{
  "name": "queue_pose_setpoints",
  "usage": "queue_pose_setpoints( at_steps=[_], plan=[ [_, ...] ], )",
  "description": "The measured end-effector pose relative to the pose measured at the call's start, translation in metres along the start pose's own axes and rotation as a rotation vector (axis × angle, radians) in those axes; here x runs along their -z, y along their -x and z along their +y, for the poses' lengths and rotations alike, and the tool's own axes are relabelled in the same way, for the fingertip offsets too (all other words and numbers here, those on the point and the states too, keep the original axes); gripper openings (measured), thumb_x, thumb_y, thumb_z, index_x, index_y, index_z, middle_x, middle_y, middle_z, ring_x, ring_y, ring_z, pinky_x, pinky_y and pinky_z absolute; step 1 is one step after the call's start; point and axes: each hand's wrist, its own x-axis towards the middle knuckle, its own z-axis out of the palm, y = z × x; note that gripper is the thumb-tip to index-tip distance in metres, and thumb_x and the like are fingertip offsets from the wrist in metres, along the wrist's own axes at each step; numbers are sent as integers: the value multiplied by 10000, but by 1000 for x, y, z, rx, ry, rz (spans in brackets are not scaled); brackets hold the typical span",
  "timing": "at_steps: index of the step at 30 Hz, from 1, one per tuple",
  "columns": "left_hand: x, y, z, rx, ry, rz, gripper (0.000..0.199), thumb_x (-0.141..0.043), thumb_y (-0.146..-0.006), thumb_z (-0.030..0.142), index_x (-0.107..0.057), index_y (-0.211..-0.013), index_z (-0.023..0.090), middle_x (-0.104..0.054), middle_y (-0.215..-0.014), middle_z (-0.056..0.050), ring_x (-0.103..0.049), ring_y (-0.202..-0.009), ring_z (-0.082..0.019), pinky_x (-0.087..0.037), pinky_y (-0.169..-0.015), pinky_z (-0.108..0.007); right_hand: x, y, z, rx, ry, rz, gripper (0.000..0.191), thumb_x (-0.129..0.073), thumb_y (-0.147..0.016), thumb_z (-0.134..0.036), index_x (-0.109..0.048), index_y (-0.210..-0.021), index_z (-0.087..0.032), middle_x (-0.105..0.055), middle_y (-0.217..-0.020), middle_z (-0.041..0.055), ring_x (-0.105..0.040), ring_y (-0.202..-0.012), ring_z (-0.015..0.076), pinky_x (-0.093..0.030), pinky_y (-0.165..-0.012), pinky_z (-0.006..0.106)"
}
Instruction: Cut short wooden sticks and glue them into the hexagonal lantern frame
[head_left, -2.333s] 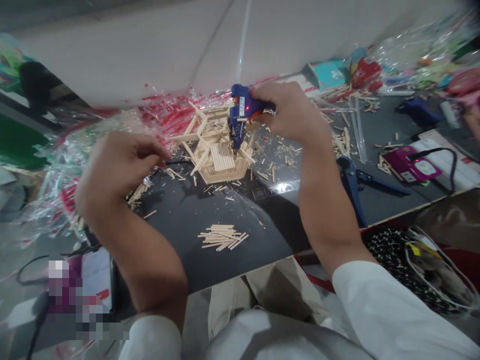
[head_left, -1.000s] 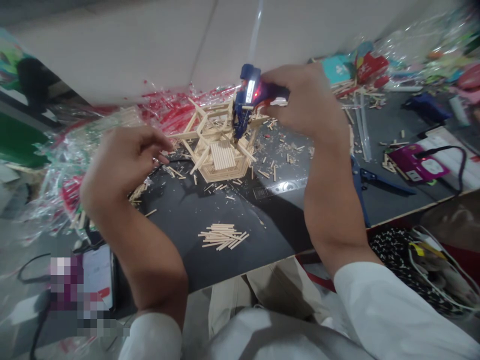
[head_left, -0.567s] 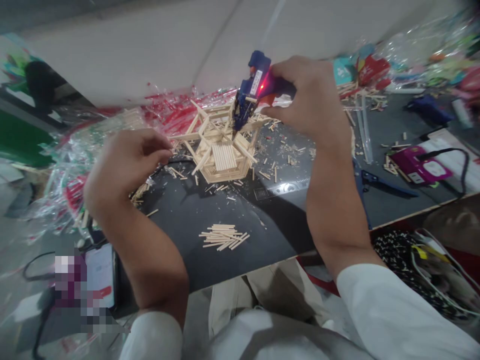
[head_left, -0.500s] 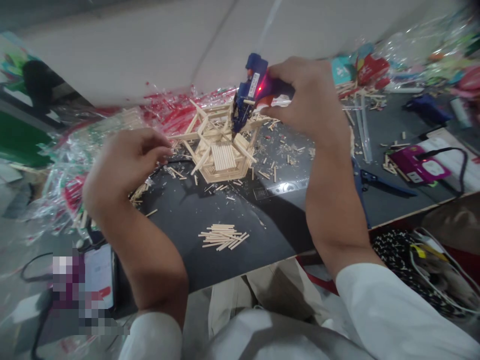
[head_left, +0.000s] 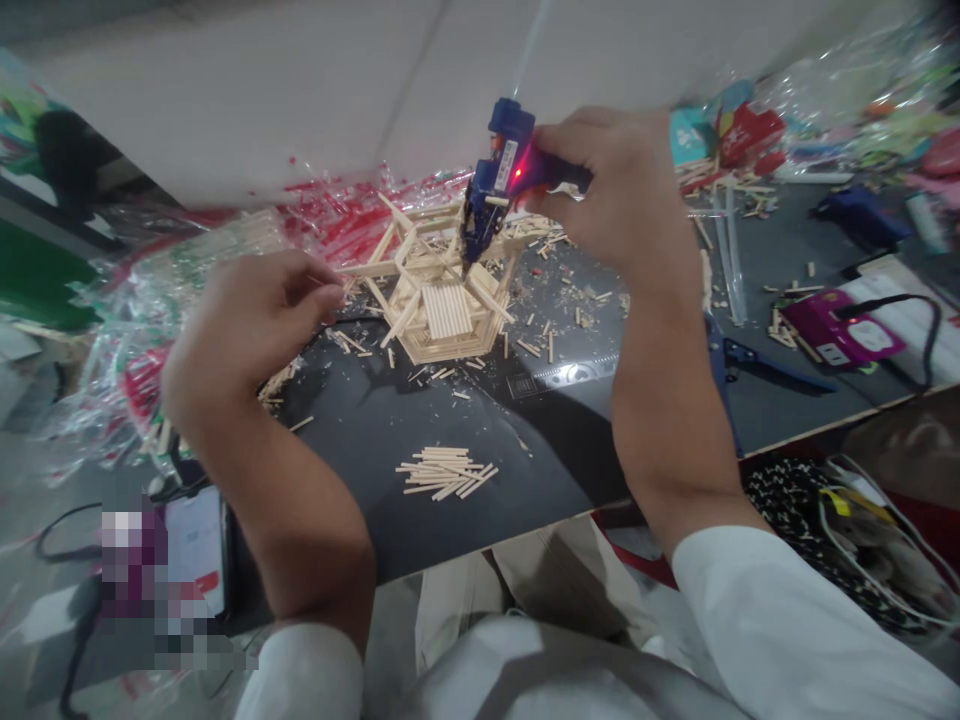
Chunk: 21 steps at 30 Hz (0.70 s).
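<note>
A blue glue gun point(head_left: 504, 172) with a lit red light is gripped by my right hand point(head_left: 611, 190), fingers wrapped round its handle. Its dark nozzle points down at the pale wooden stick structure point(head_left: 450, 315), which has a hexagonal base and a small slatted panel. My left hand point(head_left: 259, 320) is at the structure's left side, thumb and fingertips pressed together near the end of a stick; whatever may be between them is too small to make out. A loose pile of short sticks point(head_left: 446, 472) lies on the dark table in front of the structure.
Blue pliers point(head_left: 776, 365) and a purple power box point(head_left: 844, 328) with a cable are on the right. Crumpled clear and red plastic point(head_left: 345, 215) lies behind. A phone point(head_left: 195, 550) is at lower left. Stick scraps are scattered about the structure.
The view has shifted slightly. The glue gun is a little more upright and slightly further left, its nozzle still at the structure. My left hand has hardly moved.
</note>
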Motion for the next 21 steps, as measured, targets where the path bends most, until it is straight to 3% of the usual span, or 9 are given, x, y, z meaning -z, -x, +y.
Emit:
queue_pose_setpoints(
  at_steps=[4,8,13,17,21],
  plan=[
    [0,0,10,67,25,48,282,-662,-780,577,-756,-940,364,-754,-766,-46,-745,-865,-322,-512,-804,-506,-2,-1,1,17,15,-2,335,-784,-956,-425,-821,-1278,-338,-826,-1209,64,-775,-1098,345,-614,-966,502],
    [2,1,15,65,-30,11,355,-594,-820,594,-753,-984,322,-751,-788,-47,-737,-814,-302,-521,-802,-493,-1,0,-4,28,36,2,391,-740,-989,-345,-807,-1352,-214,-820,-1223,91,-773,-1117,316,-609,-972,467],
    [3,3,18,47,-48,-8,334,-577,-857,611,-767,-979,366,-741,-793,-49,-708,-810,-307,-512,-771,-474,4,0,-13,-55,52,-28,403,-721,-975,-365,-797,-1360,-276,-821,-1254,71,-763,-1149,288,-589,-1024,429],
    [1,2,19,24,-68,5,398,-563,-903,528,-781,-1008,212,-762,-835,-73,-663,-751,-236,-462,-766,-398,5,-1,-15,-69,27,-47,407,-690,-971,-409,-795,-1348,-299,-817,-1294,62,-754,-1196,291,-579,-1061,424],
    [0,1,18,13,-71,6,383,-587,-936,488,-792,-1045,184,-756,-828,-65,-650,-750,-210,-439,-764,-357,6,0,-17,-77,7,-44,396,-691,-997,-450,-802,-1343,-293,-812,-1287,79,-747,-1200,301,-575,-1058,429]
  ],
)
